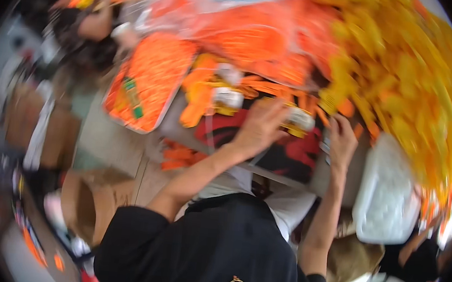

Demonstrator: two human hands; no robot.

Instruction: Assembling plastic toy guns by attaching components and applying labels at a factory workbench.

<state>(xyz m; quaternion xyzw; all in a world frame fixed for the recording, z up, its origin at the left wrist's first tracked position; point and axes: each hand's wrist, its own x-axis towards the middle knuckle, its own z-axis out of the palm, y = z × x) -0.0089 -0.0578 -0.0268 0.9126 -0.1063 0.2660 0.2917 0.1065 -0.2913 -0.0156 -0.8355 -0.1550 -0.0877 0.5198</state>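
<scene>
- A person in a black top sits at a crowded work surface [285,152], patterned red and black.
- The labelled yellow bundle [298,121] lies in front of them, between their hands.
- The left hand [263,125] reaches over this bundle's left side, fingers loosely curved; whether it grips cannot be told.
- The right hand [343,141] is bent at the fingertips, just beside the bundle's right side; whether it pinches anything is unclear.
- Work seems partway along: two similar labelled bundles [228,97] sit to the left and look done, judging by their white labels.
- Much appears left: a huge loose yellow heap [407,71] at right, and orange pieces in a tray [141,131] at left.
- Motion blur softens everything; the left hand covers part of the bundle, label print is unreadable, and the heap's far edge is cut off.
</scene>
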